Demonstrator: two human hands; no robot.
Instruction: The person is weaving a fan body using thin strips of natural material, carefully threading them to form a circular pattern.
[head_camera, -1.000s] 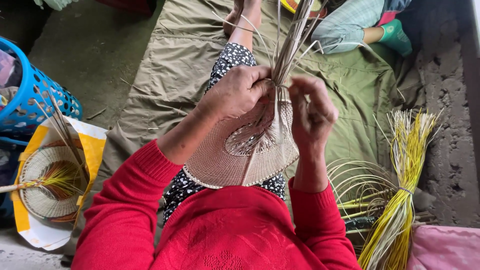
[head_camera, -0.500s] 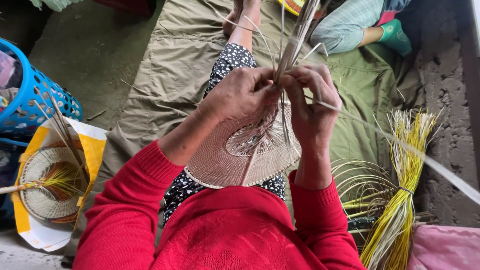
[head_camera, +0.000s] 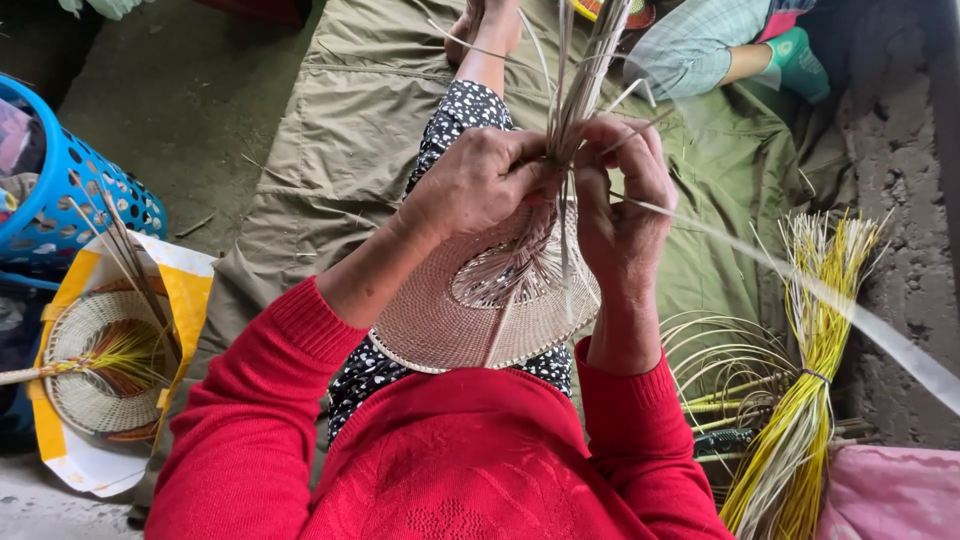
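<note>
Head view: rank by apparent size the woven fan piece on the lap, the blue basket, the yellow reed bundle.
1. Woven fan piece, though nearest the camera.
2. Yellow reed bundle.
3. Blue basket, cut off by the frame edge, so its rank against the bundle is unsure.

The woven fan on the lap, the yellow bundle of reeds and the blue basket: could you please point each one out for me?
woven fan (head_camera: 440, 325), head view, on its finished woven band near the lower left rim.
yellow bundle of reeds (head_camera: 800, 420), head view, just below its tie.
blue basket (head_camera: 70, 180), head view, on its perforated side wall.
</note>
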